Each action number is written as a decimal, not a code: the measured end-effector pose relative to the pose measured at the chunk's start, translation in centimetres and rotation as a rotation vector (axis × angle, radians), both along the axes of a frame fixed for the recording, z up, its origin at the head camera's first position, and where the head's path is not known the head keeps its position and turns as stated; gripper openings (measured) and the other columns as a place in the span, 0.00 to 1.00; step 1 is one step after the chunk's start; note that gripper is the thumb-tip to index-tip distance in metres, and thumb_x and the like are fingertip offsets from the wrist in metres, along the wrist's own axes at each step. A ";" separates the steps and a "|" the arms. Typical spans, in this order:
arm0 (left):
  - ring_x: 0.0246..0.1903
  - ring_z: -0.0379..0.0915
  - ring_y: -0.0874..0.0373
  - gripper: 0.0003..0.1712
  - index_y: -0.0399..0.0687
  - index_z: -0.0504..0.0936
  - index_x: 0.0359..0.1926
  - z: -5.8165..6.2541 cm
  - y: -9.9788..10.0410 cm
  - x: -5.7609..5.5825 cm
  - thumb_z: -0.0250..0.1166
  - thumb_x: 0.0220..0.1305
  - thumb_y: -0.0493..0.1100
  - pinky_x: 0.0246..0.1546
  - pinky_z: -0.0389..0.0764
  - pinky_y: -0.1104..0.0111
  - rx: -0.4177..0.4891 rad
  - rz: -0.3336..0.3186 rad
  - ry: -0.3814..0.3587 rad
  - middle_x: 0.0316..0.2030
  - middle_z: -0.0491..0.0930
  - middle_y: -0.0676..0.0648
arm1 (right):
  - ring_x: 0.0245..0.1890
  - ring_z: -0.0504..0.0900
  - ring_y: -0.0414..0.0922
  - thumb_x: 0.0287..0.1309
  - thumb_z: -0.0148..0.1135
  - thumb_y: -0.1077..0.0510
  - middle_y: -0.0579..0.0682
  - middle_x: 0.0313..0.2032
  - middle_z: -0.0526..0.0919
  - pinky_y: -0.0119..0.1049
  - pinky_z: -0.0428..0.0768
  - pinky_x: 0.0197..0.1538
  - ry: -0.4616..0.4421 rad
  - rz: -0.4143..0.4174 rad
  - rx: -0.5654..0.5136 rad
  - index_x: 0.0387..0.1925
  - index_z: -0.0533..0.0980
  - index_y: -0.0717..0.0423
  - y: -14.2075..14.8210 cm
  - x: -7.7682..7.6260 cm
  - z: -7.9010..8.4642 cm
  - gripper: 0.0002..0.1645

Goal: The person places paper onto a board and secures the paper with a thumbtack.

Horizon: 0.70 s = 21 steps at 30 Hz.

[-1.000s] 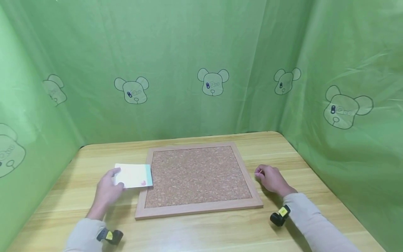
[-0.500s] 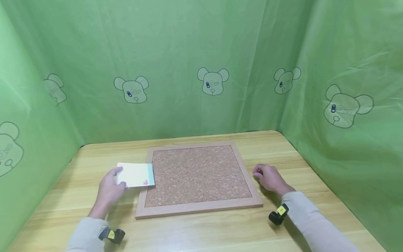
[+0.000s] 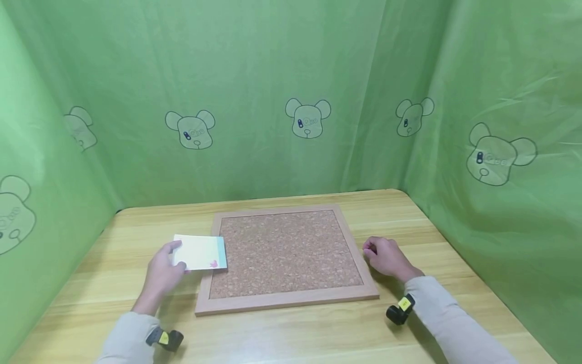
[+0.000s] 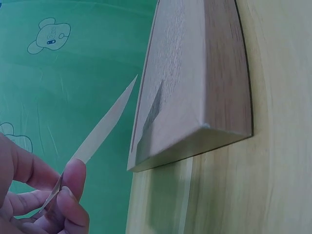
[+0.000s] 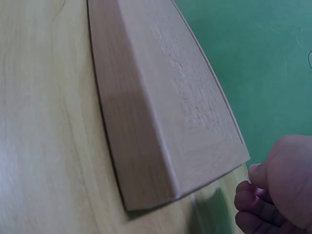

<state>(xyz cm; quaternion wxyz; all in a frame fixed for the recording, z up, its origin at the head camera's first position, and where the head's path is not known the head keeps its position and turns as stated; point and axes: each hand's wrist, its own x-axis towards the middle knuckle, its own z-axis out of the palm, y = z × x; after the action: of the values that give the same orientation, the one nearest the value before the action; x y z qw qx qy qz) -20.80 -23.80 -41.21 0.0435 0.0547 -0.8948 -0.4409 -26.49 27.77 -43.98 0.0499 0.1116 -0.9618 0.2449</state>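
Observation:
A pale notepaper sheet (image 3: 198,253) with a turquoise band and a small pink mark is pinched by my left hand (image 3: 163,273) at its left edge. Its right end hangs over the left frame of a cork board (image 3: 291,255). The left wrist view shows the sheet (image 4: 105,134) edge-on, raised above the board, between thumb and fingers. My right hand (image 3: 388,258) is just beyond the board's right edge, fingers curled and thumb against the index finger. In the right wrist view a tiny pale tip (image 5: 249,182) shows between them; the rest of it is hidden.
The board's wooden frame (image 3: 291,299) lies flat on a light wooden table (image 3: 273,336). Green curtains (image 3: 254,60) with bear-head outlines surround the table at the back and both sides. Each wrist carries a black camera.
My left hand has carried the sheet slightly to the right, further over the board's left side. My right hand has shifted a little left, closer to the frame.

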 end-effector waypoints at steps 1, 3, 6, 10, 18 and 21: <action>0.23 0.69 0.53 0.38 0.33 0.58 0.70 0.0 0.0 0.0 0.54 0.57 0.29 0.18 0.73 0.68 0.001 0.000 0.001 0.67 0.56 0.27 | 0.27 0.74 0.45 0.59 0.58 0.65 0.48 0.25 0.76 0.37 0.74 0.30 0.000 -0.002 -0.001 0.32 0.78 0.60 0.0 0.0 0.0 0.03; 0.19 0.67 0.56 0.38 0.33 0.58 0.70 0.0 0.2 0.0 0.54 0.56 0.29 0.16 0.72 0.69 0.010 -0.005 0.001 0.66 0.56 0.27 | 0.27 0.74 0.45 0.58 0.58 0.66 0.48 0.25 0.77 0.38 0.74 0.30 0.002 -0.002 -0.004 0.32 0.78 0.60 -0.2 0.1 0.1 0.03; 0.15 0.64 0.59 0.38 0.33 0.58 0.70 0.0 0.3 -0.1 0.54 0.56 0.29 0.13 0.70 0.71 0.029 -0.008 -0.002 0.66 0.56 0.27 | 0.27 0.74 0.45 0.58 0.58 0.66 0.48 0.25 0.77 0.38 0.75 0.31 0.014 -0.001 -0.002 0.32 0.78 0.60 -0.3 0.1 0.1 0.03; 0.16 0.65 0.59 0.38 0.33 0.58 0.70 -0.2 0.5 -0.1 0.54 0.56 0.28 0.13 0.70 0.71 0.040 -0.004 -0.002 0.66 0.57 0.27 | 0.26 0.74 0.44 0.58 0.58 0.66 0.48 0.25 0.77 0.38 0.75 0.30 0.024 0.001 0.001 0.32 0.78 0.60 -0.3 0.2 0.1 0.03; 0.16 0.65 0.59 0.38 0.34 0.58 0.70 -0.1 0.7 -0.2 0.55 0.56 0.29 0.13 0.69 0.71 0.034 0.002 -0.012 0.66 0.57 0.28 | 0.26 0.75 0.44 0.57 0.58 0.67 0.48 0.25 0.78 0.37 0.76 0.30 0.004 0.008 -0.026 0.33 0.78 0.61 -0.5 0.1 0.1 0.03; 0.16 0.65 0.58 0.38 0.34 0.58 0.70 0.1 0.9 -0.1 0.54 0.57 0.29 0.13 0.69 0.71 0.035 -0.003 -0.018 0.66 0.56 0.27 | 0.27 0.76 0.45 0.57 0.59 0.67 0.49 0.26 0.78 0.38 0.78 0.31 0.000 0.003 -0.027 0.33 0.78 0.61 -0.6 0.1 0.1 0.03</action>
<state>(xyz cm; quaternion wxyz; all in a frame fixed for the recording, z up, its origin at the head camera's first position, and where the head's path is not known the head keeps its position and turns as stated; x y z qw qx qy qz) -20.87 -22.86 -41.13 0.0339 0.0583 -0.8874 -0.4560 -26.38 27.17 -43.85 0.0513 0.1122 -0.9583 0.2578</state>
